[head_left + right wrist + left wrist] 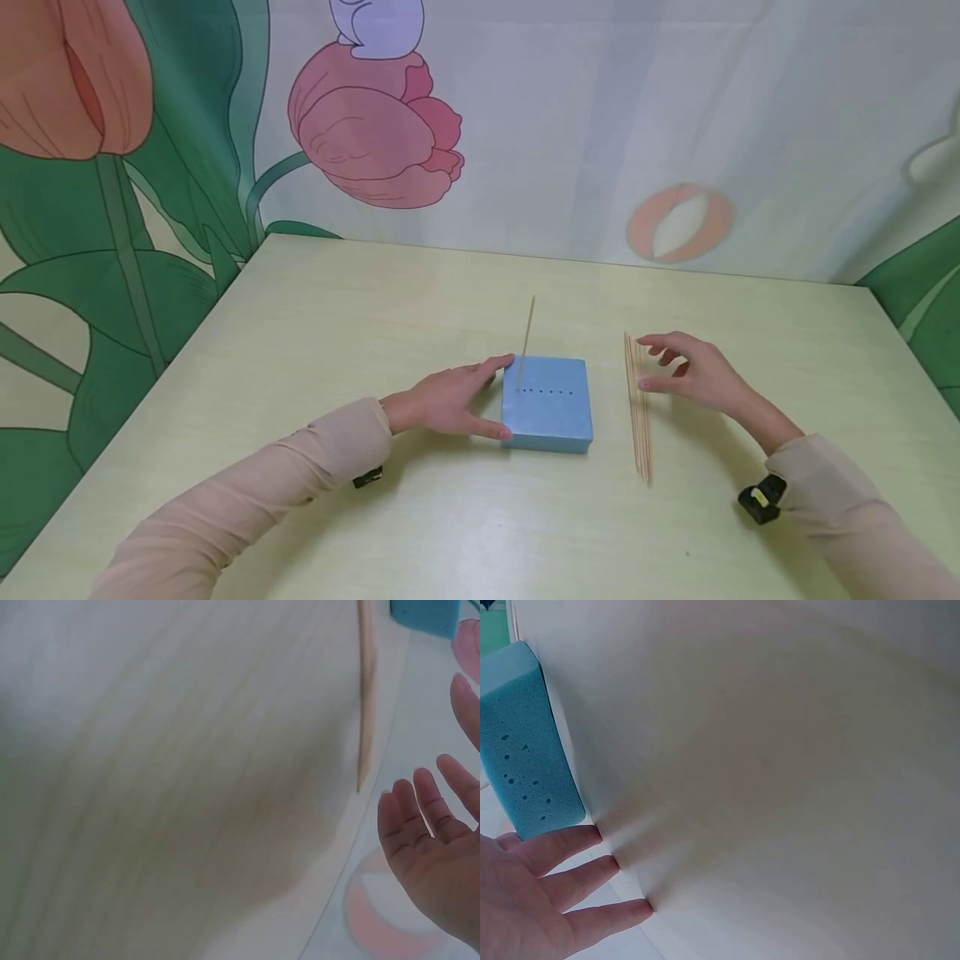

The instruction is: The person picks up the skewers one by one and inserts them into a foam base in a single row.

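As L hand touches blk, stick stands w/in

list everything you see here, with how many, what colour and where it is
foam block: 1, blue, on the table between the hands
holes: several, dark, in a row across the block's top
standing stick: 1, tan, upright at the row's left end
loose sticks: several, too bunched to count, tan, on the table right of the block
table: 1, pale yellow, under everything
backdrop: 1, whitish with printed flowers and green leaves, behind the table
wrist devices: 2, black, one at each wrist
sleeves: 2, beige, on the forearms
left hand: 1, bare, at the block's left side
right hand: 1, bare, beside the loose sticks
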The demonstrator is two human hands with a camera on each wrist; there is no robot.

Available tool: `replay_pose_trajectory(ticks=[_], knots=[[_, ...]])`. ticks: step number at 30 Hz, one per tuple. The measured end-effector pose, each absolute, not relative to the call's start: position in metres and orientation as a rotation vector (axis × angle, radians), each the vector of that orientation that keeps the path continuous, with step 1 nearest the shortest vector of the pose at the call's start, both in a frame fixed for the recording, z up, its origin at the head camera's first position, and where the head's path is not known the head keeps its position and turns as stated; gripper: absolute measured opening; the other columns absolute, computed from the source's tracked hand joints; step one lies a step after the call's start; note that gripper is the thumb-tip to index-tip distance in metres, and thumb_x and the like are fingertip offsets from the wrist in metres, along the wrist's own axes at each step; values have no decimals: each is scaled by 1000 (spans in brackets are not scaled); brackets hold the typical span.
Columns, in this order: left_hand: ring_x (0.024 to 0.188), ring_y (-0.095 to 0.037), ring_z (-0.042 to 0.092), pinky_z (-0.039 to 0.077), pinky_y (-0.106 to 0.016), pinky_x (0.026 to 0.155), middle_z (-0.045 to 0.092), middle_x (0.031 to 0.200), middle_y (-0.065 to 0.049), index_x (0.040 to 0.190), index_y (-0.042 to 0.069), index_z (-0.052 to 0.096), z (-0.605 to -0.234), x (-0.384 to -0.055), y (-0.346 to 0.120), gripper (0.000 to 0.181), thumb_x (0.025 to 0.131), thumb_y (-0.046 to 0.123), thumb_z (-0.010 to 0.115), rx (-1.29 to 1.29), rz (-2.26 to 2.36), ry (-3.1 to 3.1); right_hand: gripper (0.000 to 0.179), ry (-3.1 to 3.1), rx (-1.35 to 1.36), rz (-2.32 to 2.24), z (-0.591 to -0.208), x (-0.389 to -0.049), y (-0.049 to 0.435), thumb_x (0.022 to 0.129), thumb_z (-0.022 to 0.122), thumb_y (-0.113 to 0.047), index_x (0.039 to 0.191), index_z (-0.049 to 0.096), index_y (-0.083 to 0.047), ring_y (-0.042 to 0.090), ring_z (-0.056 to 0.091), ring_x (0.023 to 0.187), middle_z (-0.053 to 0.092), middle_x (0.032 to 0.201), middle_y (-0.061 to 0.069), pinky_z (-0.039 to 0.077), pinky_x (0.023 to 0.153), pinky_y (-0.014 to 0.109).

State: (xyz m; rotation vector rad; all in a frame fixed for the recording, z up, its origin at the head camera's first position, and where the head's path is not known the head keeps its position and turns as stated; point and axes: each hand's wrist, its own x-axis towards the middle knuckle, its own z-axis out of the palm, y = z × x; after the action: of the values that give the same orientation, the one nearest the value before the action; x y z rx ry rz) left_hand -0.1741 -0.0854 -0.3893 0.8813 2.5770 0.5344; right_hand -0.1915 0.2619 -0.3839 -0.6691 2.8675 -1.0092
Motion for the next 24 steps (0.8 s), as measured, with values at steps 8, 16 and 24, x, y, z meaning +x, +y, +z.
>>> replay_pose_trajectory(ticks=[8,16,24], knots=[[129,-23,34,33,-40,100,34,143,-10,147,20,7,-390,-174,-86,101,74,63,62,884,536,2575,76,2820,-621,-835,-387,-202,275,72,77,-30,132,42,3,33,47,94,46,114,23,42,71,40],[129,-22,35,33,-39,100,34,143,-10,147,20,8,-390,-175,-86,101,74,62,62,893,545,2573,86,2770,-588,-784,-396,-212,279,71,78,-34,135,36,5,41,37,103,40,117,29,36,81,53],[129,-22,35,32,-39,100,35,143,-11,147,19,7,-390,-175,-85,101,74,61,62,886,547,2574,93,2740,-565,-697,-404,-219,282,70,77,-38,138,31,5,42,26,108,31,121,30,29,86,57]])
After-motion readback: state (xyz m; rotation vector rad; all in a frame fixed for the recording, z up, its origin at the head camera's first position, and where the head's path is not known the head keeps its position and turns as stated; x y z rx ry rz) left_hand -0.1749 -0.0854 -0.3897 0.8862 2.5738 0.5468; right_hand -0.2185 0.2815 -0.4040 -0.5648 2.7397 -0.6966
